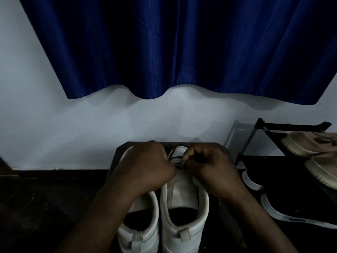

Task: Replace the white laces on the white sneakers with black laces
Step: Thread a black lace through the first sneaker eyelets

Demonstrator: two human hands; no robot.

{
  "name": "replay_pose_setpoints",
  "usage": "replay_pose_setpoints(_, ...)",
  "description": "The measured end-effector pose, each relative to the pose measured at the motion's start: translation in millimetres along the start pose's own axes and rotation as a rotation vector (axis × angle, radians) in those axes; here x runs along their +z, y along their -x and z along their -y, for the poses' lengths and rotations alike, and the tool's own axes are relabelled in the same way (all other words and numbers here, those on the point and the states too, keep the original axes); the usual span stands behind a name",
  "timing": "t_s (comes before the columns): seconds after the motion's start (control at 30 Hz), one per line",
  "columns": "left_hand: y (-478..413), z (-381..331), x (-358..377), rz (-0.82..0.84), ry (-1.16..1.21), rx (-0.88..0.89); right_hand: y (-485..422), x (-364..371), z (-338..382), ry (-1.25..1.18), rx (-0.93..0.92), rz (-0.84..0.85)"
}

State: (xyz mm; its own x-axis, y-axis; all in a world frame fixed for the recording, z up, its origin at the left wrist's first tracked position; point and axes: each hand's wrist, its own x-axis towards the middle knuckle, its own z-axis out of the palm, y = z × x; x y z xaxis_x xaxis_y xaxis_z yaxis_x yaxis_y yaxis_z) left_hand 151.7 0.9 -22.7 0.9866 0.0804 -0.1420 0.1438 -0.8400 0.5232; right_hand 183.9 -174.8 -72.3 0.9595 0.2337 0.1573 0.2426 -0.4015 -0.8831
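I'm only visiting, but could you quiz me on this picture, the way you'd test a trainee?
1. True or false: the lace between the left hand and right hand is black.
2. What hangs behind the white sneakers? A) blue curtain B) mirror C) red towel
3. Fill in: the shoe rack stands to the sneakers' ___.
Key: 1 true; 2 A; 3 right.
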Motion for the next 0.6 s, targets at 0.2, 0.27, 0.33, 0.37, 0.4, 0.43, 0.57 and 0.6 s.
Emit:
replay_pose_setpoints(0.2,-15,16,-3,0.088,0.157,-0.05,-1,6,-1,0.218,0.026,0.051)
replay_pose_setpoints(0.27,-18,19,-2,0.099,0.196,-0.041,-2,8,0,0.25,0.033,0.044)
replay_pose_setpoints(0.33,-20,21,-2,0.1,0.223,-0.028,-2,9,0,0.25,0.039,0.043)
replay_pose_setpoints(0.37,-20,21,-2,0.098,0.233,-0.024,-2,9,0,0.247,0.039,0.044)
replay_pose_setpoints(0.4,-20,21,-2,0.094,0.245,-0.023,-2,9,0,0.245,0.035,0.042)
replay_pose_setpoints(0.43,-20,21,-1,0.09,0.255,-0.022,-2,9,0,0.242,0.024,0.04)
replay_pose_setpoints(0.57,-20,22,0,0.09,0.285,-0.019,0,8,1,0.215,-0.009,0.048)
replay_pose_setpoints(0.6,-20,23,1,0.094,0.286,-0.019,0,9,2,0.22,-0.003,0.047)
